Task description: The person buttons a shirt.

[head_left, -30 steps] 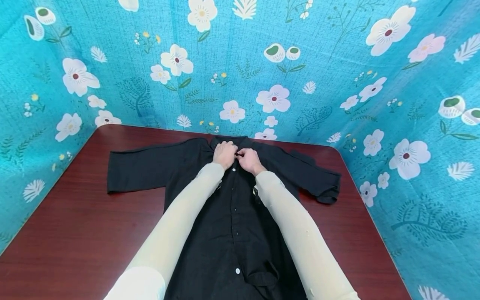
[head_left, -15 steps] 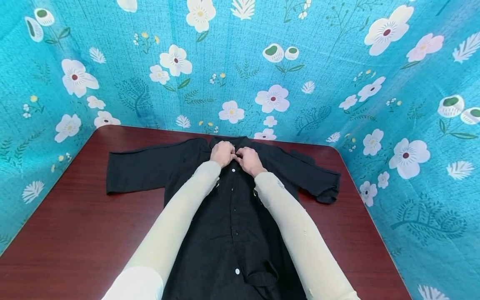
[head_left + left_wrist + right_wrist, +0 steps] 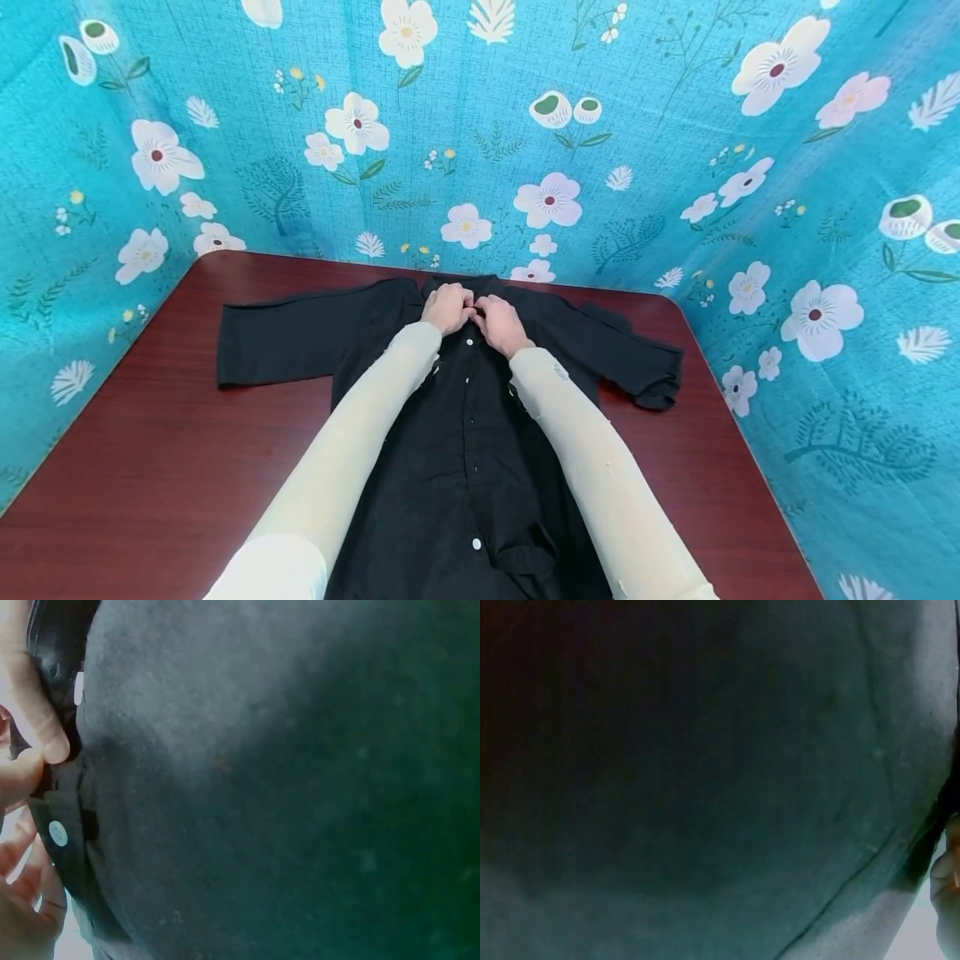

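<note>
A black shirt (image 3: 405, 492) lies front up, sleeves spread, collar (image 3: 480, 285) at the far edge. Just below the collar, my left hand (image 3: 447, 308) and my right hand (image 3: 501, 323) meet at the button placket, fingertips pinching the cloth. In the left wrist view, fingers press together on the placket, between a white button (image 3: 79, 688) seen edge-on and another white button (image 3: 58, 833). Dark cloth (image 3: 705, 765) fills most of the right wrist view, with part of a hand (image 3: 948, 892) at its right edge. The fingertips partly hide the cloth between them.
The shirt lies on a dark red-brown table (image 3: 172, 433) with rounded far corners. A blue flowered curtain (image 3: 450, 125) hangs behind and along both sides. The right sleeve's end (image 3: 656, 375) is crumpled; a lower white button (image 3: 476, 543) shows near a fold.
My left hand has shifted slightly, and its fingertips now sit closer against those of my right hand. The shirt lies as before; the head view has moved a little.
</note>
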A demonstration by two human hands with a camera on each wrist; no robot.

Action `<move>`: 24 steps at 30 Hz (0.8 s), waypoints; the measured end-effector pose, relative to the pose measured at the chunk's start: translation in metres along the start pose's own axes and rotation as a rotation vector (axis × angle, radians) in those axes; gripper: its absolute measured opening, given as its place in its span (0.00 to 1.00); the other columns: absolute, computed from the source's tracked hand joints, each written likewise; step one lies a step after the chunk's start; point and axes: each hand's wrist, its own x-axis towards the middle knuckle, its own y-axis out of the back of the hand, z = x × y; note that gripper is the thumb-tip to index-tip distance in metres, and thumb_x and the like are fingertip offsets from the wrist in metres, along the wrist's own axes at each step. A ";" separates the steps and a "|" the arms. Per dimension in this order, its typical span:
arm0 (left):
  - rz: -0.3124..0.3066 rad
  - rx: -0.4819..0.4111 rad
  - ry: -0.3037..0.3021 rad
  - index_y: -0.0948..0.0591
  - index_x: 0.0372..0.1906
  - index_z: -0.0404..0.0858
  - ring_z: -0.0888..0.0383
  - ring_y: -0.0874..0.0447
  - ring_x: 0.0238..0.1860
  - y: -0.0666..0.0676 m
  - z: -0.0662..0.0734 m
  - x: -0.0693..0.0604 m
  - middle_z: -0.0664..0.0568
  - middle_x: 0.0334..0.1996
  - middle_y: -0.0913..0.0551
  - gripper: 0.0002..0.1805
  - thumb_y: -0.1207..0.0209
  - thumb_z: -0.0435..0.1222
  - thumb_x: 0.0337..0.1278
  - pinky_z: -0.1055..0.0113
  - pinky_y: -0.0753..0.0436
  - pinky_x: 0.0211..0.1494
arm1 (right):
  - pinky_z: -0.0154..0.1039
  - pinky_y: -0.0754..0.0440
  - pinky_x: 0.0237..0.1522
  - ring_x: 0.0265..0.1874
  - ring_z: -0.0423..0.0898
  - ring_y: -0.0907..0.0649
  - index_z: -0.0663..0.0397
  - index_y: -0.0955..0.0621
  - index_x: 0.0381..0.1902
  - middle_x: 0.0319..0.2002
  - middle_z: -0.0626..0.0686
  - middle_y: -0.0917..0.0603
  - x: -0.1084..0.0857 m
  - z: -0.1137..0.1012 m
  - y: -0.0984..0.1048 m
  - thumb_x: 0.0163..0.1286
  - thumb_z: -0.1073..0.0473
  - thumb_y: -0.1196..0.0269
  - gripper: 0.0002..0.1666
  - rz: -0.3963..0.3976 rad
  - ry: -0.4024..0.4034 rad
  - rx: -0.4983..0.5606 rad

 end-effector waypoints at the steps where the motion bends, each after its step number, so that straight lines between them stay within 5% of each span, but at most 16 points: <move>1: -0.004 0.003 -0.011 0.23 0.29 0.44 0.52 0.27 0.38 0.000 0.000 0.000 0.51 0.33 0.26 0.08 0.44 0.40 0.64 0.58 0.28 0.44 | 0.44 0.24 0.44 0.38 0.50 0.21 0.54 0.22 0.38 0.35 0.53 0.23 0.000 0.000 0.000 0.71 0.56 0.44 0.08 0.001 0.002 -0.007; 6: -0.036 0.015 -0.058 0.23 0.36 0.43 0.49 0.30 0.45 -0.002 -0.002 0.001 0.51 0.40 0.25 0.02 0.43 0.36 0.60 0.55 0.30 0.50 | 0.45 0.24 0.46 0.40 0.50 0.21 0.55 0.22 0.42 0.38 0.54 0.22 -0.002 0.001 0.002 0.71 0.59 0.44 0.07 0.012 0.003 -0.044; 10: -0.033 0.036 -0.080 0.22 0.43 0.44 0.49 0.30 0.49 -0.008 -0.004 0.002 0.51 0.46 0.24 0.07 0.44 0.35 0.62 0.54 0.31 0.54 | 0.45 0.24 0.46 0.41 0.50 0.21 0.55 0.22 0.44 0.40 0.55 0.22 -0.002 0.000 0.003 0.71 0.60 0.44 0.08 0.018 0.004 -0.051; 24: 0.028 0.153 0.028 0.20 0.40 0.44 0.52 0.22 0.43 -0.010 0.008 0.004 0.50 0.40 0.20 0.06 0.46 0.36 0.66 0.59 0.22 0.44 | 0.44 0.24 0.48 0.42 0.50 0.21 0.56 0.22 0.41 0.41 0.54 0.22 -0.002 -0.005 0.007 0.72 0.57 0.45 0.09 -0.004 -0.036 -0.033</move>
